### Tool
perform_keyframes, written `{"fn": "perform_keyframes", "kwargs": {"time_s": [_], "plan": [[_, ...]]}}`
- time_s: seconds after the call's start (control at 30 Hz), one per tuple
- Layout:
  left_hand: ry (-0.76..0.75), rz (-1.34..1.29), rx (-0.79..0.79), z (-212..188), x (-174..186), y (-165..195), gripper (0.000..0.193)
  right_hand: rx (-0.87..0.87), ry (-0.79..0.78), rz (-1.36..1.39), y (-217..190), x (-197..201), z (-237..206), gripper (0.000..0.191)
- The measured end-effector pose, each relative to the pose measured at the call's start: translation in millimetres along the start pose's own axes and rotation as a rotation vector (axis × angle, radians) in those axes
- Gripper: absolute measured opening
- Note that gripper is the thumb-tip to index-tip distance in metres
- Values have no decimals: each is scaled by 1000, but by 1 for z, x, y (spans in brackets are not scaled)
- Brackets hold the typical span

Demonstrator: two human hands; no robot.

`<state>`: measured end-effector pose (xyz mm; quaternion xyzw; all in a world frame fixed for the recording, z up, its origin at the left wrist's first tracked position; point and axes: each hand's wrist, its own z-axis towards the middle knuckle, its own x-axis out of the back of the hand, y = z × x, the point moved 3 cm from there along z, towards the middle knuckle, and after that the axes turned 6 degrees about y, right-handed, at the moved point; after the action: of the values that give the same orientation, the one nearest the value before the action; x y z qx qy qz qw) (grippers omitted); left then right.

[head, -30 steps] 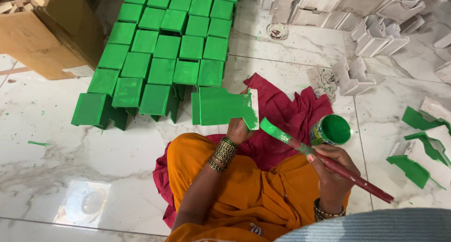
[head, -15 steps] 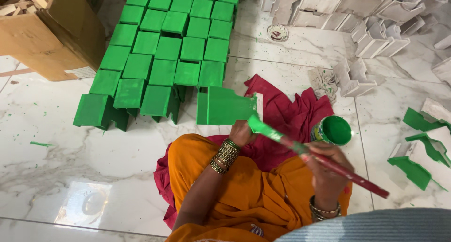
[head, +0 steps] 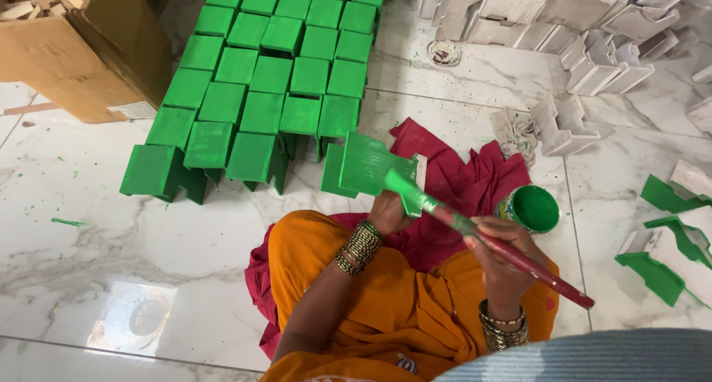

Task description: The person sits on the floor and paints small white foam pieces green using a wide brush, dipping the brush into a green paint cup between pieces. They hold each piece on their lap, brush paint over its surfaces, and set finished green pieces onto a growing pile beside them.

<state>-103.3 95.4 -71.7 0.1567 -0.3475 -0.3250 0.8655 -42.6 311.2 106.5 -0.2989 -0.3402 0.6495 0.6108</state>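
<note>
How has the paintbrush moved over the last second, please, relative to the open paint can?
Yes. The paintbrush tip has swung away from the paint can, leftward onto the green piece held by the left hand.

Rows of green painted blocks (head: 274,70) lie on the white marble floor (head: 89,241), beside a cardboard box (head: 81,56) at the upper left. Unpainted white pieces (head: 586,18) are heaped at the upper right, and half-painted pieces (head: 667,241) lie at the right edge

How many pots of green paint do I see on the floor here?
1. The open paint pot stands by the red cloth, just beyond the right hand that holds the brush. Others may be hidden outside the view.
</note>
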Motion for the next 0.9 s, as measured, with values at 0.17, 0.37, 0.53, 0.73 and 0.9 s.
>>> {"fn": "perform_keyframes", "kwargs": {"time_s": [0.17, 0.37, 0.53, 0.73, 0.9], "plan": [[21, -31, -61, -8, -5, -2, 31, 7, -98, -36, 3, -7, -1, 24], [-137, -15, 112, -6, -8, -8, 29, 25, 89, -107, 2, 4, 15, 24], [-38, -55, -11, -2, -5, 1, 33, 100, -1, -181, -9, -21, -9, 25], [8, -57, 20, -4, -4, -4, 27, 37, -155, 26, -32, -36, -40, 26], [-7, -10, -73, -4, -7, -4, 22, 185, -25, -233, -45, -29, -35, 28]]}}
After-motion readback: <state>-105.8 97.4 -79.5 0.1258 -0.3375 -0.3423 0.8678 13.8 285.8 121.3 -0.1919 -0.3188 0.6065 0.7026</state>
